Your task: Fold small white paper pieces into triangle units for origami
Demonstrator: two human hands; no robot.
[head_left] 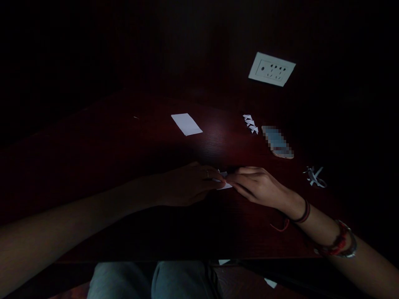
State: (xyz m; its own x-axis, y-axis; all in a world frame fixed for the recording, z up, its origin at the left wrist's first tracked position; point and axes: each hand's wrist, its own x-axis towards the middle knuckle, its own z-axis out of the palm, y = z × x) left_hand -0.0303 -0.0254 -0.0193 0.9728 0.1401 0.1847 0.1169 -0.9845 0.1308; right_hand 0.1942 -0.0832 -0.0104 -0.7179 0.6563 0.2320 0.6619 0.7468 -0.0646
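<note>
Both hands meet over a small white piece of paper (pixel 225 185) on the dark red-brown table (pixel 124 145). My left hand (pixel 190 182) has its fingers curled and pinched on the paper's left side; a ring shows on one finger. My right hand (pixel 254 185) pinches the paper's right side with fingers pressed together. Most of the paper is hidden under the fingertips. Cord bands circle my right wrist.
A flat white paper rectangle (pixel 186 123) lies farther back. Several small folded white paper pieces (pixel 251 123) sit beside a phone (pixel 277 142). A white socket plate (pixel 272 69) lies at the back right. A small white folded figure (pixel 315 177) rests at the right. The scene is very dark.
</note>
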